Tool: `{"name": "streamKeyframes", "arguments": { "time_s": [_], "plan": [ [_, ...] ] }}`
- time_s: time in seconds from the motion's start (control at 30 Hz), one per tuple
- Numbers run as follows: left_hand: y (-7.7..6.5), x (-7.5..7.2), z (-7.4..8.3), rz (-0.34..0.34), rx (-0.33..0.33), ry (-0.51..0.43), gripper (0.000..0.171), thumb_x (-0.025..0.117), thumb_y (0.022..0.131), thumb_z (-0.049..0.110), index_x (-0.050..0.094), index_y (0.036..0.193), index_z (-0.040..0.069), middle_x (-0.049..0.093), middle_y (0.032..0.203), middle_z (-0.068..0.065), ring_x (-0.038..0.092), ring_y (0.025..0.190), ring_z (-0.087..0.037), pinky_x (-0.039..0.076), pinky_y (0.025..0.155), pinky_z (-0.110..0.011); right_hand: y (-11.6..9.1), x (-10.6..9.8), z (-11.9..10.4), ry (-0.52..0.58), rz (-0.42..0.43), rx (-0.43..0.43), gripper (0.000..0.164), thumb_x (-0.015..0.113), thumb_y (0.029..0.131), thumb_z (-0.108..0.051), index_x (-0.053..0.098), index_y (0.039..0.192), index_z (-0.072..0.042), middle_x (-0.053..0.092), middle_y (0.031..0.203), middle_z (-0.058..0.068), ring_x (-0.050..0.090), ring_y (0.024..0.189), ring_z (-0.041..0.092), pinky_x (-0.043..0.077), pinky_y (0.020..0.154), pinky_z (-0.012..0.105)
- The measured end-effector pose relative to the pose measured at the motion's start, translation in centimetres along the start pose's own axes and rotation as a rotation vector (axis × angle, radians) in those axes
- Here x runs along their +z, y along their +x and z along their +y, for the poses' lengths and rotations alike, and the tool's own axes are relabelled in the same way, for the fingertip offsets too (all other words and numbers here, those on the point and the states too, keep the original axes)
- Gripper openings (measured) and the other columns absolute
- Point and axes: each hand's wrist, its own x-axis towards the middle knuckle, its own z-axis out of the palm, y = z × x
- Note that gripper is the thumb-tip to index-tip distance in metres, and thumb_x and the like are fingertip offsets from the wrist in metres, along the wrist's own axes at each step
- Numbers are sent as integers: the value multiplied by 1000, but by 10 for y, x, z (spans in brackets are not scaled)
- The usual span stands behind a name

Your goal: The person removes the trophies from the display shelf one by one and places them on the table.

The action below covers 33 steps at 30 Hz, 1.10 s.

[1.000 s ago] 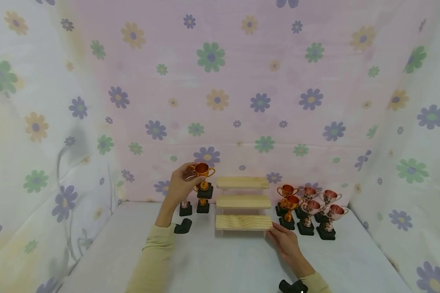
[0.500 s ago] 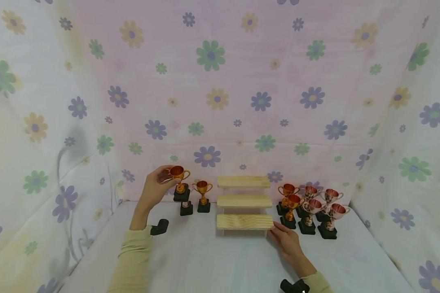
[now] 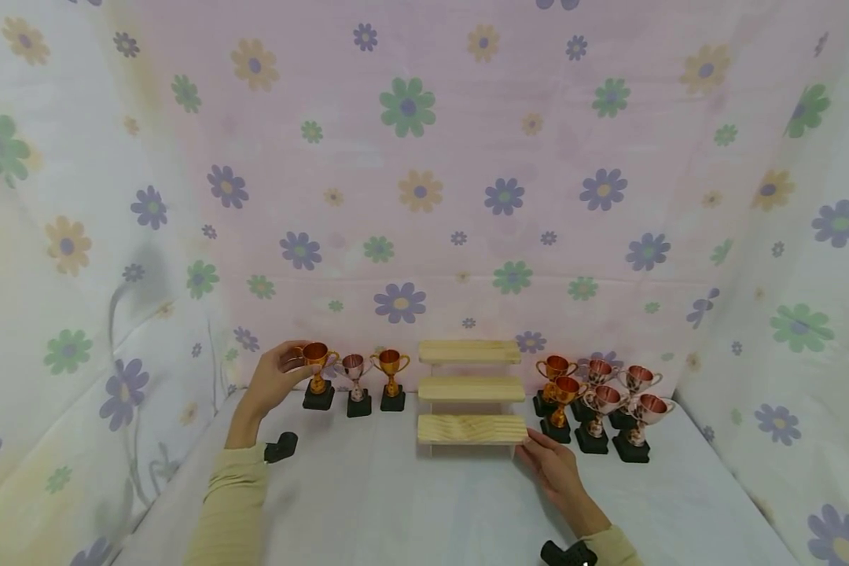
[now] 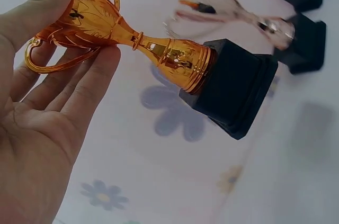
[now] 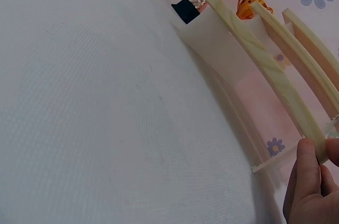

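My left hand (image 3: 277, 383) pinches the cup of a gold trophy (image 4: 153, 54) between thumb and fingers, its black square base low at the left end of a trophy row. Beside it stand a rose-silver trophy (image 3: 354, 384) and another gold trophy (image 3: 391, 379), both upright on the table. My right hand (image 3: 553, 470) grips the right end of the lowest step of a three-step wooden stand (image 3: 472, 429). In the right wrist view, thumb and fingers (image 5: 307, 171) close on that pale board's end.
Right of the stand is a cluster of gold trophies (image 3: 559, 406) and rose-silver trophies (image 3: 634, 425) on black bases. A white cloth (image 3: 410, 511) covers the table, and flowered fabric (image 3: 460, 157) rises behind and at both sides.
My left hand has carried the gold trophy leftward and down, from in front of the other gold trophy to left of the rose-silver one. The right hand stays on the stand.
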Motion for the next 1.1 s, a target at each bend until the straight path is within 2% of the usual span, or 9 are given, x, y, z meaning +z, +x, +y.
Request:
{"name": "streamKeyframes", "arguments": {
  "time_s": [0.13,0.2,0.27,0.4,0.5,0.77,1.1],
  "plan": [
    [-1,2,-21,7,-42,-14,58,73,96,22,49,143,-2,56,138,-27,53,131,-46,55,102,-36,0,1,-1,5,2,1,51,56,103,-4,38,148,14,43,150,33,68,102,11,57,97,29],
    [-1,4,-30,15,-50,-28,58,73,96,21,48,143,-3,55,138,-29,53,131,-47,55,103,-40,0,1,0,3,0,1,51,56,104,-4,38,149,13,42,151,33,68,102,11,57,97,29],
    [0,6,-39,28,-57,-49,58,73,96,18,47,144,-4,55,138,-30,54,130,-48,56,101,-35,-1,1,0,2,0,-1,51,55,104,-4,37,149,14,40,152,33,68,103,11,57,97,29],
    [3,11,-51,71,-66,-84,56,72,96,12,47,143,-6,55,137,-31,56,127,-46,53,89,-13,-2,0,0,-1,4,-7,51,54,104,-4,37,148,14,38,152,35,67,103,10,57,97,29],
    [5,13,-56,96,-79,-88,56,72,96,12,47,143,-6,54,138,-30,56,126,-45,50,84,-8,-1,-1,1,-6,5,-5,50,54,104,-4,38,148,14,39,152,35,67,102,10,57,97,28],
    [10,19,-65,93,-111,-80,55,71,97,15,48,143,-3,54,141,-28,54,128,-44,50,88,-10,0,-1,3,-4,14,-12,49,55,104,-4,40,147,15,44,148,34,68,101,11,58,95,29],
    [12,16,-70,50,-140,-148,59,68,99,13,41,149,-2,45,148,-28,46,136,-44,52,93,-12,0,-1,2,-16,4,-11,50,55,104,-5,38,148,14,39,151,36,67,104,12,57,97,30]
  ]
}}
